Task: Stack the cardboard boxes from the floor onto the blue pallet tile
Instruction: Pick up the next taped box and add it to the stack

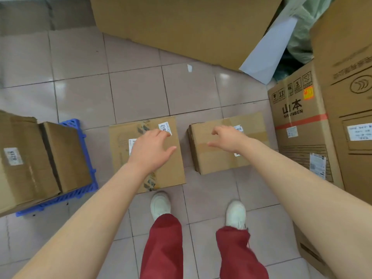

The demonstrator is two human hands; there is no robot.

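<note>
Presently, the left hand [150, 151] and right hand [227, 138] hover spread and empty, one over each floor carton [124, 156] [217, 160], apparently poised for pickup.

Plain brown cardboard boxes [147, 156] carry white printed labels. Blue plastic lattice pallet tile [88, 168] at 9 o'clock; pale pink glossy floor tiles [136, 93].

My left hand [151, 150] hides part of one floor box's [147, 156] labels, the stacked boxes [30, 158] cover most of the blue pallet tile [84, 150], and the label print [359, 131] blurs unreadable.
</note>
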